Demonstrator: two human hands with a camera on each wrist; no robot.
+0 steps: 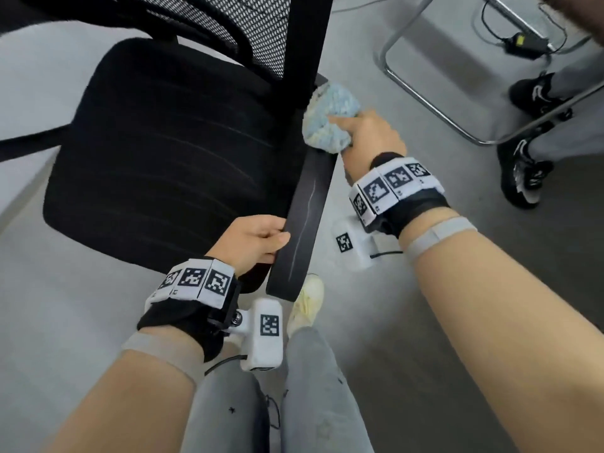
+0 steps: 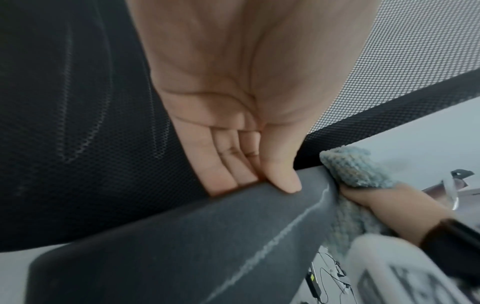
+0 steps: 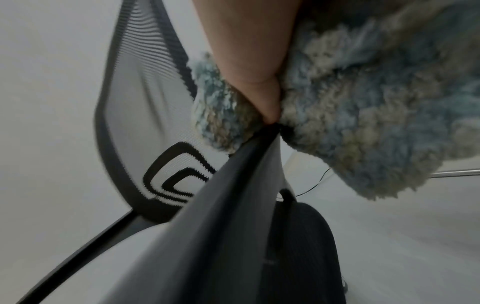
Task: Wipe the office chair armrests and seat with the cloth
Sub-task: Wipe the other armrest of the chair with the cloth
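A black office chair with a dark fabric seat [image 1: 157, 158] and mesh back [image 1: 261, 31] stands in front of me. Its right armrest [image 1: 307, 223] runs toward me. My left hand [image 1: 255, 240] grips the armrest's near end, thumb on top and fingers [image 2: 228, 170] against its inner edge. My right hand [image 1: 366, 132] holds a fluffy blue-and-cream cloth [image 1: 330, 116] bunched on the armrest's far end, beside the chair back. In the right wrist view the cloth [image 3: 350, 107] wraps over the armrest [image 3: 221, 216], my thumb [image 3: 259, 86] pressing into it. The left armrest [image 1: 29, 142] shows at the left edge.
Grey floor lies all around. A chrome tube frame [image 1: 425, 89] stands at the back right, with a power adapter [image 1: 523, 44] and cables behind it. Another person's black sneakers [image 1: 523, 171] are at the right. My own legs and a pale shoe [image 1: 307, 302] are below the armrest.
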